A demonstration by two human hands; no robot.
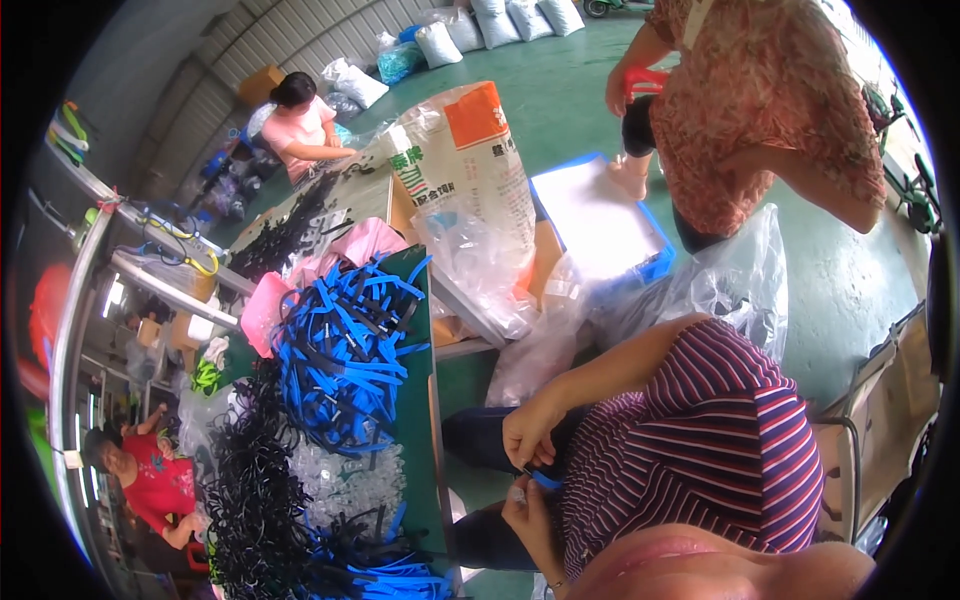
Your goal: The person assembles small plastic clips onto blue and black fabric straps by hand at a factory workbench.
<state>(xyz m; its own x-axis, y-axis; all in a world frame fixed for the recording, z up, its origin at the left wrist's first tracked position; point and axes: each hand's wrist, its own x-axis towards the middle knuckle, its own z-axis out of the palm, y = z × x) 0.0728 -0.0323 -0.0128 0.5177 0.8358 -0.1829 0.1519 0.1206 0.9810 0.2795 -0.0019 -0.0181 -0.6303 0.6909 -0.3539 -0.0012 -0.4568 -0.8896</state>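
In front of my striped shirt, my two hands are close together over my lap. My right hand [533,432], the upper one in the view, pinches a short blue-and-black strap [544,480]. My left hand [527,512], just below it, has its fingers closed around a small clear piece [517,493], perhaps plastic, beside the strap. Whether strap and clear piece are joined cannot be made out. On the green table at the left lie a heap of blue and black straps [345,350], a pile of clear plastic pieces [350,485] and a tangle of black straps [245,490].
More blue straps [385,580] lie at the table's lower end. A large printed sack [470,170] and a blue-rimmed tray [600,215] stand beyond, near clear plastic bags [720,290]. Co-workers are around: one in pink [300,135], one in red [160,490], one in a patterned top [750,110].
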